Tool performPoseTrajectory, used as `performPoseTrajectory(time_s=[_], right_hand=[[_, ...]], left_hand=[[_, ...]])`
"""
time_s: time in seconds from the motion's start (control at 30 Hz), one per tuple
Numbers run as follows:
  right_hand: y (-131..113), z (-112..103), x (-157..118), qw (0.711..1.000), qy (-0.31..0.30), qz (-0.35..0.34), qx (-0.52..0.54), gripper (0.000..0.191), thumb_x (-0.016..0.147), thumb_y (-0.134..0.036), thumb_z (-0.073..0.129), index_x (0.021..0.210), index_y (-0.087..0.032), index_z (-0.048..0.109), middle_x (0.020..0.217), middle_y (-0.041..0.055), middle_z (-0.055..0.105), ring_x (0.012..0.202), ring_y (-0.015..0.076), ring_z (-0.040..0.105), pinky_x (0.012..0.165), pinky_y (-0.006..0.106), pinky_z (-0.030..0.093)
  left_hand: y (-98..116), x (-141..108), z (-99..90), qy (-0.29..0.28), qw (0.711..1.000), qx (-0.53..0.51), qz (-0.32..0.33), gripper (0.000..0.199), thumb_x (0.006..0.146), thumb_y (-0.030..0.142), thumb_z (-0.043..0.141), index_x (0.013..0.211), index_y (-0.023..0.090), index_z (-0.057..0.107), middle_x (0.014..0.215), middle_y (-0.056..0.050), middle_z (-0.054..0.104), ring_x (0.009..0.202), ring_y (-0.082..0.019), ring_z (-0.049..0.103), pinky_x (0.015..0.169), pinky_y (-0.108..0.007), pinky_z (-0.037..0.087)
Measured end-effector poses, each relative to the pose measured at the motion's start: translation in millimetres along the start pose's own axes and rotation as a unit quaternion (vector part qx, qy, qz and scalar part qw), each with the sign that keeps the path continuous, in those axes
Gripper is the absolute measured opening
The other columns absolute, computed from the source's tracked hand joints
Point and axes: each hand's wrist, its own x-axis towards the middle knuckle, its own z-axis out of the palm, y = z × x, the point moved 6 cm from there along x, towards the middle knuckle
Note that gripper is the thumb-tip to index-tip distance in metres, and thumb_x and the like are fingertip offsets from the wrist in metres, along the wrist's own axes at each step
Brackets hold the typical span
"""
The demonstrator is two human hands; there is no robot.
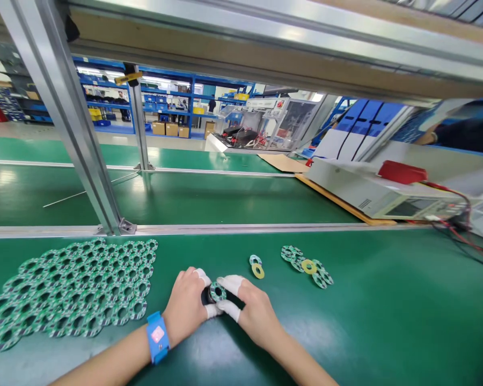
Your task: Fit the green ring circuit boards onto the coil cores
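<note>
Between both hands, near the front middle of the green table, is a ring-shaped green part point(218, 291) on top of a dark round piece. My left hand point(189, 300), with white-covered fingertips and a blue wristband point(158, 337), closes round its left side. From the right, the white-covered fingertips of my right hand point(251, 308) pinch it. Many similar green rings point(88, 284) lie in a dense array at the left. Beyond my right hand are a small ring and a yellow ring point(258, 271); further right lies a cluster of green rings point(322, 274) with another yellow ring point(308, 266).
A metal post point(64, 107) rises from a rail point(233, 229) behind the rings, and a beam crosses overhead. At the back right stand a grey-white device point(370, 187), a red object point(402, 172) and cables. Part of a person shows at the upper right.
</note>
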Motion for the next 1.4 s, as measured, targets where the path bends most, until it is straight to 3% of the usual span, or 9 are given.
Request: performPoseTrajectory(time_s=[0.3, 0.5, 0.83, 0.93, 1.1, 1.23, 1.3, 1.4], right_hand=[[-4, 2, 2, 0.999, -0.015, 0.005, 0.052, 0.034, 0.077, -0.022, 0.064, 0.112, -0.02, 0.061, 0.106, 0.0097, 0.063, 0.097, 0.0237, 0.057, 0.084, 0.036, 0.047], [-16, -6, 7, 0.993, -0.036, -0.018, 0.11, 0.02, 0.074, -0.014, 0.061, 0.093, -0.021, 0.066, 0.087, 0.0037, 0.06, 0.078, 0.0167, 0.055, 0.062, 0.023, 0.048], [-23, -7, 18, 0.998, -0.053, 0.031, 0.022, 0.008, 0.065, -0.013, 0.067, 0.062, -0.018, 0.062, 0.064, -0.0014, 0.05, 0.068, 0.0155, 0.05, 0.057, 0.022, 0.039], [-22, -5, 17, 0.997, -0.051, 0.045, 0.04, 0.008, 0.064, -0.013, 0.068, 0.069, -0.018, 0.065, 0.069, -0.001, 0.051, 0.067, 0.0149, 0.05, 0.058, 0.022, 0.04], [-4, 0, 12, 0.985, -0.034, 0.081, 0.149, 0.034, 0.061, -0.014, 0.071, 0.094, -0.021, 0.066, 0.084, 0.0015, 0.055, 0.074, 0.0161, 0.052, 0.062, 0.024, 0.045], [14, 7, 9, 0.945, -0.108, 0.109, 0.29, 0.057, 0.057, -0.018, 0.073, 0.112, -0.018, 0.058, 0.097, 0.0051, 0.056, 0.075, 0.0155, 0.056, 0.066, 0.027, 0.049], [19, 9, 9, 0.931, -0.136, 0.116, 0.319, 0.055, 0.06, -0.017, 0.07, 0.113, -0.017, 0.057, 0.097, 0.0052, 0.058, 0.069, 0.0134, 0.057, 0.067, 0.028, 0.05], [19, 7, 9, 0.938, -0.124, 0.099, 0.31, 0.045, 0.065, -0.017, 0.066, 0.109, -0.017, 0.06, 0.098, 0.0058, 0.06, 0.072, 0.0145, 0.058, 0.067, 0.029, 0.051]], left_hand=[[0, 0, -1.3, 0.005, 1.0, -0.004, 0.002, 0.028, 0.08, 0.046, 0.055, 0.078, 0.018, 0.059, 0.085, -0.004, 0.06, 0.084, -0.022, 0.048, 0.069, -0.033, 0.032], [2, 0, -4.0, -0.01, 1.0, 0.001, 0.001, 0.026, 0.08, 0.044, 0.056, 0.08, 0.019, 0.06, 0.087, -0.005, 0.06, 0.087, -0.023, 0.049, 0.07, -0.033, 0.033], [5, -1, -6.5, -0.016, 1.0, 0.013, 0.019, 0.021, 0.083, 0.039, 0.054, 0.082, 0.018, 0.06, 0.087, -0.005, 0.06, 0.086, -0.023, 0.051, 0.071, -0.034, 0.035], [4, -1, -5.1, -0.006, 1.0, 0.016, 0.02, 0.02, 0.083, 0.038, 0.054, 0.082, 0.019, 0.06, 0.087, -0.005, 0.06, 0.085, -0.023, 0.051, 0.071, -0.034, 0.035], [6, -1, -4.2, -0.001, 1.0, 0.027, 0.012, 0.019, 0.08, 0.037, 0.058, 0.081, 0.018, 0.061, 0.087, -0.006, 0.06, 0.085, -0.023, 0.051, 0.072, -0.034, 0.036], [7, -1, -11.4, -0.012, 1.0, 0.01, 0.015, 0.026, 0.075, 0.041, 0.063, 0.086, 0.018, 0.062, 0.09, -0.006, 0.06, 0.088, -0.025, 0.051, 0.074, -0.036, 0.04], [8, -2, -18.0, -0.01, 1.0, -0.012, 0.018, 0.034, 0.069, 0.037, 0.068, 0.095, 0.017, 0.06, 0.095, -0.008, 0.059, 0.093, -0.026, 0.051, 0.08, -0.038, 0.042], [12, -6, -27.1, 0.021, 0.999, -0.014, 0.04, 0.037, 0.07, 0.017, 0.061, 0.107, 0.014, 0.056, 0.107, -0.011, 0.057, 0.102, -0.025, 0.051, 0.091, -0.039, 0.043]])
